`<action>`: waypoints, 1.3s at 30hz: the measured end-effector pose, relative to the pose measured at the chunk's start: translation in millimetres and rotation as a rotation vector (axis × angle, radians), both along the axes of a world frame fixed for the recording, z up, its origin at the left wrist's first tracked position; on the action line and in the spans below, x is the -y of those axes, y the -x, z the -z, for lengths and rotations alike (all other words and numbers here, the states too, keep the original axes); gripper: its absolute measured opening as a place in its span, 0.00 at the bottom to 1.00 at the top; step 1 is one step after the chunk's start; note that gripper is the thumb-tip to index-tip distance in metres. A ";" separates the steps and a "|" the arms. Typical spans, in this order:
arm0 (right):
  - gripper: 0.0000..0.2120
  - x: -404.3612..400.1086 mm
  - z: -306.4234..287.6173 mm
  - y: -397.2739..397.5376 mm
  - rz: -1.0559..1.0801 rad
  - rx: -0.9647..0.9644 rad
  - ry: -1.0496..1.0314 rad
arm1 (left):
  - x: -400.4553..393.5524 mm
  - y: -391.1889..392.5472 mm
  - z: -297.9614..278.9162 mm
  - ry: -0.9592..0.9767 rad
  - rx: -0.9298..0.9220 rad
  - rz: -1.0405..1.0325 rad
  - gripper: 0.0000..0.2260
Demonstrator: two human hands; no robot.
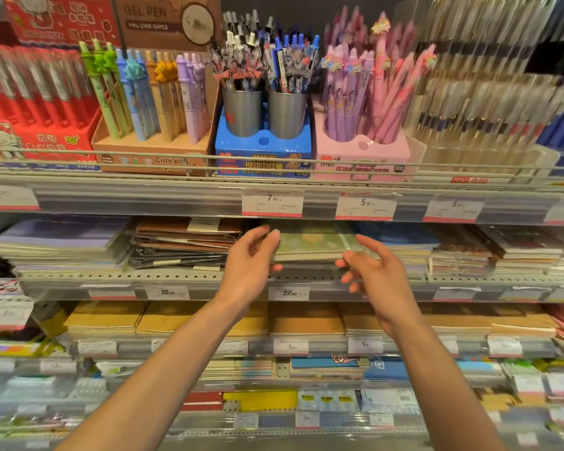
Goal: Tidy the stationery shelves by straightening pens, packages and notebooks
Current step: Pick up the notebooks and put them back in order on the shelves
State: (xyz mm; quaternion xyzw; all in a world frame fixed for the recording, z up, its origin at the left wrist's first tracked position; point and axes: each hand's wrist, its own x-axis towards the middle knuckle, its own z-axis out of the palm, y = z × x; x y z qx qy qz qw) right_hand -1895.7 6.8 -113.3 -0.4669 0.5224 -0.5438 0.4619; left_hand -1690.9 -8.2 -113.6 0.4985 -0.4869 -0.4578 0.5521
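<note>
Notebooks with pale green covers lie in a flat stack on the second shelf of a stationery display, directly under the 7.90 price tag. Two bare forearms reach up from below toward this stack. At the stack's left end, the left hand has its fingers loosely extended, fingertips touching or almost touching the top corner; blur hides whether they really make contact. At the stack's right end, the right hand is spread with relaxed fingers just in front of the edge, gripping nothing that can be seen. Left of the green stack sits an untidy, skewed pile of brown notebooks in plastic wrap. Above the green stack, on the top shelf, a blue stand holds two grey metal cups crammed with pens, and a pink stand of pink and purple pens sits to the right of that.
</note>
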 end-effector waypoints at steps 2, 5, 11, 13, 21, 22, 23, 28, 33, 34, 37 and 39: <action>0.20 2.5 7.9 -5.1 0.021 -0.029 0.018 | -2.6 -5.9 7.0 0.028 0.166 0.010 0.21; 0.17 -0.9 19.2 -7.8 0.073 -0.038 0.059 | -13.0 -16.0 18.4 0.119 0.418 -0.034 0.24; 0.10 1.4 27.9 -11.0 0.169 -0.024 0.119 | -2.0 -23.6 23.1 0.237 0.616 -0.040 0.29; 0.08 3.2 27.7 -11.0 0.195 -0.043 0.135 | 6.3 -22.5 25.8 0.222 0.666 -0.057 0.28; 0.18 15.4 39.5 -11.2 0.271 -0.523 0.285 | 24.7 -10.2 30.1 0.202 0.898 -0.025 0.24; 0.20 19.4 40.4 -11.1 0.270 -0.564 0.296 | 25.6 -9.6 30.5 0.198 0.913 -0.004 0.23; 0.23 24.3 40.0 -11.3 0.260 -0.592 0.292 | 28.1 -8.9 31.2 0.193 0.914 0.009 0.22; 0.25 53.9 33.5 -16.0 0.141 -0.609 0.154 | 44.1 -1.2 33.9 0.158 0.836 -0.039 0.23; 0.25 65.5 34.5 -17.9 0.167 -0.612 0.170 | 48.9 3.4 35.9 0.125 0.811 -0.105 0.18; 0.26 66.1 33.5 -19.3 0.188 -0.617 0.170 | 49.4 4.0 34.9 0.127 0.811 -0.124 0.17; 0.22 65.8 29.1 -23.3 0.203 -0.674 0.155 | 50.2 4.7 34.6 0.123 0.803 -0.160 0.15; 0.22 66.1 29.4 -21.5 0.196 -0.704 0.147 | 49.1 4.3 36.3 0.140 0.823 -0.159 0.16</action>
